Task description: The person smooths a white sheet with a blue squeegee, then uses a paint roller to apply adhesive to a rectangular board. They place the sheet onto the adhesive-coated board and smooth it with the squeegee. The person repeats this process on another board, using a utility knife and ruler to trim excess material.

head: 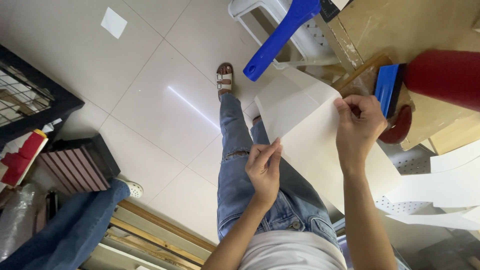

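White sheet point(320, 145) slants across my lap, long axis running lower right to upper left; my left hand point(264, 170) pinches its near left edge, my right hand point(357, 125) grips the far edge beside the blue squeegee point(387, 90)

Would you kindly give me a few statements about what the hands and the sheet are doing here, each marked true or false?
1. Both hands hold a white sheet. True.
2. The right hand grips the blue-handled tool. False: the tool lies apart, above the sheet.
3. The left hand pinches the sheet's lower edge. True.
4. A blue squeegee lies on the wooden worktop. True.
5. The floor is carpeted. False: it is pale tile.
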